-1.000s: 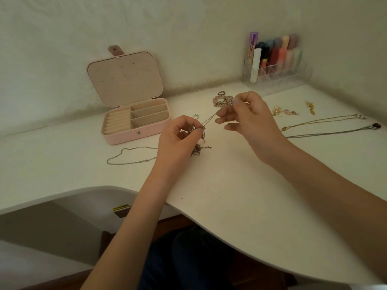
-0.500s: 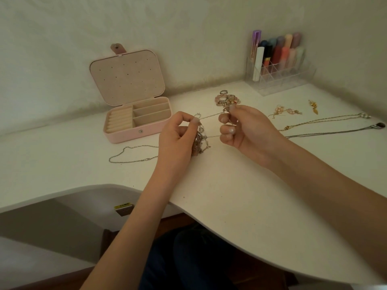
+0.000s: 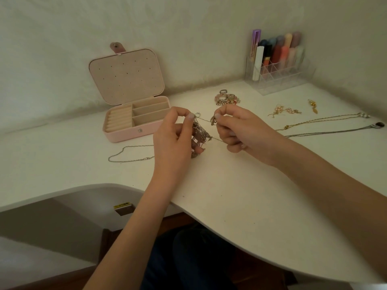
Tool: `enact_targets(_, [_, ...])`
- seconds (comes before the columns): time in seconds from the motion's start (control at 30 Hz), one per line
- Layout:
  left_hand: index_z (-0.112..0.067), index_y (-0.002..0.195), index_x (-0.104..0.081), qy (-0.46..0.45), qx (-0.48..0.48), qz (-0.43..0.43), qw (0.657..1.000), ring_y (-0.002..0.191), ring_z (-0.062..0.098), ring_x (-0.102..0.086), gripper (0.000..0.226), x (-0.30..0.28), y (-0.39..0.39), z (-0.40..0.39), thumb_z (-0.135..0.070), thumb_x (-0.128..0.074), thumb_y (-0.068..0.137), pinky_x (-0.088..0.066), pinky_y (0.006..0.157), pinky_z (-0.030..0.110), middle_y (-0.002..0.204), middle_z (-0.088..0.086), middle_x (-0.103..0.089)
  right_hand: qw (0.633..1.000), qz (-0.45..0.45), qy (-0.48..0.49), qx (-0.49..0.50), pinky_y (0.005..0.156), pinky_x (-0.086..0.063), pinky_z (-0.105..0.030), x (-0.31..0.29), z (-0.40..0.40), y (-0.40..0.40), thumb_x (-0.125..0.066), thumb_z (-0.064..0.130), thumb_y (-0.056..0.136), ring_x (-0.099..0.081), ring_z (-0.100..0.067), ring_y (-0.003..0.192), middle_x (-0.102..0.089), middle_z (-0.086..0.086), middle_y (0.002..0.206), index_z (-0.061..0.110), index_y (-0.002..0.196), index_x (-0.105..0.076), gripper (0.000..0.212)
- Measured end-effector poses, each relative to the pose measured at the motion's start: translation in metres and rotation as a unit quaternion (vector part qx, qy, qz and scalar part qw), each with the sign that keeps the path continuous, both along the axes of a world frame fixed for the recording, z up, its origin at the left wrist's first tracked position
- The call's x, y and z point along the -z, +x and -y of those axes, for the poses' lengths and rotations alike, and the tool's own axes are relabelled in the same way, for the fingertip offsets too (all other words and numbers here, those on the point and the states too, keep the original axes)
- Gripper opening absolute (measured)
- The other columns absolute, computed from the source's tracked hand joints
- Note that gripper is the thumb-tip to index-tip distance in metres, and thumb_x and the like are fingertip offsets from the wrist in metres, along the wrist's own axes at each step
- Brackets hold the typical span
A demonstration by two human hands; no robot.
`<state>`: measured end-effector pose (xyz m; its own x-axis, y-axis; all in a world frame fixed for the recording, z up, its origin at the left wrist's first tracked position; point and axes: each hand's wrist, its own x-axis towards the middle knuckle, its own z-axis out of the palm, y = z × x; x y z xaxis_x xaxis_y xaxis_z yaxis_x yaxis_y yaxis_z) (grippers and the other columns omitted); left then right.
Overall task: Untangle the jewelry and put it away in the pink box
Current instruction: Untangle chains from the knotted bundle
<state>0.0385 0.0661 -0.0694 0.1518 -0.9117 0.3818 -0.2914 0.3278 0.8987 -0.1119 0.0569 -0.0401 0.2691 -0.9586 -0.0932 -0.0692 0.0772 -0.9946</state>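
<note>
Since half a second ago, our hands have drawn closer: left hand [image 3: 173, 135] and right hand [image 3: 240, 128] both pinch the tangled chains [image 3: 200, 133] above the desk [image 3: 230, 195]. Pink box [image 3: 134, 122] holds nothing visible; untangling remains.

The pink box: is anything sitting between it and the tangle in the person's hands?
Nothing visible. The pink box lies open left of the tangled jewelry, which the left hand and right hand pinch. Only bare table lies between them.

My right hand [image 3: 240, 130] has dropped closer to my left hand [image 3: 173, 139] — the tangled chains [image 3: 200, 133] now hang bunched between my fingers [image 3: 216, 116].
</note>
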Motion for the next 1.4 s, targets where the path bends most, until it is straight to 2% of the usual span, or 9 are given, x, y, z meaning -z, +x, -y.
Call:
enact_targets(0.23, [-0.020, 0.109, -0.064, 0.012, 0.041, 0.001, 0.999, 0.053, 0.014, -0.068, 0.016, -0.003, -0.002, -0.004, -0.018, -0.057, 0.095, -0.043, 0.053, 0.019, 0.059, 0.012, -0.066, 0.994, 0.105, 0.012, 0.022, 0.036, -0.021, -0.018, -0.002, 0.004, -0.006, -0.037, 0.020, 0.104, -0.021, -0.008, 0.040, -0.027, 0.004, 0.052, 0.018, 0.077, -0.037, 0.027])
enact_targets(0.4, [-0.025, 0.118, -0.062, 0.046, 0.061, -0.045, 0.996, 0.064, 0.017, -0.072, 0.038, -0.005, -0.003, -0.004, -0.004, -0.063, 0.087, -0.049, 0.056, 0.016, 0.087, 0.002, -0.075, 0.996, 0.087, 0.009, 0.036, 0.037, -0.014, -0.017, -0.001, 0.006, -0.007, -0.037, 0.014, 0.101, -0.021, -0.007, 0.038, -0.035, 0.002, 0.055, 0.018, 0.080, -0.041, 0.022])
enact_targets(0.5, [-0.026, 0.117, -0.063, 0.046, 0.057, -0.042, 0.996, 0.063, 0.022, -0.071, 0.041, -0.005, -0.002, -0.003, 0.000, -0.064, 0.084, -0.050, 0.052, 0.023, 0.090, 0.000, -0.075, 0.996, 0.077, 0.017, 0.039, 0.037, -0.015, -0.017, -0.001, 0.008, -0.010, -0.038, 0.010, 0.096, -0.021, -0.008, 0.039, -0.036, 0.003, 0.055, 0.018, 0.084, -0.043, 0.015])
enact_targets(0.6, [-0.028, 0.110, -0.062, 0.035, 0.057, -0.034, 0.997, 0.061, 0.030, -0.067, 0.039, -0.006, -0.001, -0.001, -0.005, -0.072, 0.081, -0.051, 0.054, 0.033, 0.087, -0.003, -0.072, 0.999, 0.020, 0.015, 0.035, 0.037, -0.017, -0.016, -0.002, 0.010, -0.011, -0.045, 0.019, 0.094, -0.022, -0.008, 0.039, -0.034, 0.006, 0.051, 0.017, 0.091, -0.046, 0.003])
enact_targets(0.73, [-0.025, 0.107, -0.063, 0.045, 0.083, -0.059, 0.994, 0.057, 0.017, -0.068, 0.033, -0.006, -0.001, -0.001, -0.001, -0.067, 0.084, -0.053, 0.055, 0.029, 0.083, -0.003, -0.073, 0.979, -0.164, -0.113, 0.035, 0.039, -0.021, -0.016, 0.007, 0.007, -0.009, -0.067, 0.038, 0.085, -0.027, -0.004, 0.036, -0.039, 0.012, 0.040, 0.019, 0.089, -0.062, 0.020])
enact_targets(0.87, [-0.022, 0.103, -0.063, 0.038, 0.080, -0.058, 0.994, 0.061, 0.014, -0.068, 0.026, -0.005, 0.000, -0.001, -0.002, -0.063, 0.087, -0.045, 0.046, 0.019, 0.079, 0.000, -0.072, 0.968, -0.177, -0.174, 0.035, 0.045, -0.020, -0.021, 0.013, 0.007, -0.007, -0.071, 0.033, 0.084, -0.024, -0.006, 0.037, -0.032, 0.011, 0.037, 0.015, 0.080, -0.070, 0.018])
enact_targets(1.0, [-0.025, 0.093, -0.062, 0.009, 0.045, -0.014, 0.999, 0.067, 0.016, -0.065, 0.018, -0.001, 0.000, 0.002, -0.016, -0.064, 0.078, -0.048, 0.051, 0.025, 0.081, -0.005, -0.069, 0.976, -0.123, -0.166, 0.067, 0.041, -0.024, -0.017, 0.011, 0.006, -0.003, -0.067, 0.025, 0.088, -0.028, -0.004, 0.039, -0.034, 0.013, 0.041, 0.015, 0.076, -0.065, 0.016])
enact_targets(1.23, [-0.023, 0.084, -0.062, 0.033, 0.051, 0.023, 0.998, 0.054, 0.001, -0.048, 0.030, 0.001, -0.002, 0.007, 0.006, -0.059, 0.077, -0.041, 0.050, 0.012, 0.074, -0.008, -0.058, 0.995, 0.056, 0.033, 0.076, 0.039, -0.033, -0.019, 0.012, 0.003, 0.008, -0.061, 0.016, 0.091, -0.045, -0.010, 0.054, -0.049, 0.002, 0.071, 0.018, 0.071, -0.052, 0.022])
enact_targets(1.4, [-0.028, 0.079, -0.062, 0.058, 0.071, -0.008, 0.996, 0.054, 0.009, -0.047, 0.029, 0.002, -0.001, 0.008, 0.000, -0.054, 0.080, -0.037, 0.038, 0.017, 0.072, -0.002, -0.056, 0.982, 0.152, 0.116, 0.007, 0.041, -0.030, -0.019, 0.012, 0.003, 0.009, -0.051, 0.014, 0.095, -0.043, -0.010, 0.056, -0.051, -0.001, 0.078, 0.012, 0.091, -0.055, 0.006])
